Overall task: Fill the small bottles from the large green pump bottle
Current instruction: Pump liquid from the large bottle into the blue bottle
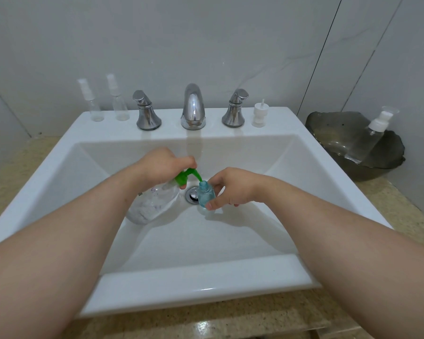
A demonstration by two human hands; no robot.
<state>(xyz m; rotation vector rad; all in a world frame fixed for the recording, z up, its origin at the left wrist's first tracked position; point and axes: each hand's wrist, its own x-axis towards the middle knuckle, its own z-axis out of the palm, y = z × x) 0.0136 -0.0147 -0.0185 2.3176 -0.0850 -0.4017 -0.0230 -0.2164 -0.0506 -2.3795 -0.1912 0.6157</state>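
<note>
Small blue bottle (pixel 206 196), cap off, sits tilted over the sink (pixel 206 285) basin just right of the drain (pixel 192 195); right hand (pixel 233 185) pinches it w/ thumb & fingers. Left hand (pixel 162 165) curls round the green pump head (pixel 187 176) of the large pump bottle (pixel 154 204), nozzle at the blue mouth. Step: filling. Next: press pump, keep nozzle aligned. Two clear spray bottles (pixel 119 99) wait far left on the ledge.

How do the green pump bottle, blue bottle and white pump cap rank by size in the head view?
1. green pump bottle
2. blue bottle and white pump cap: alike; the cap is farther away, so unranked.
</note>
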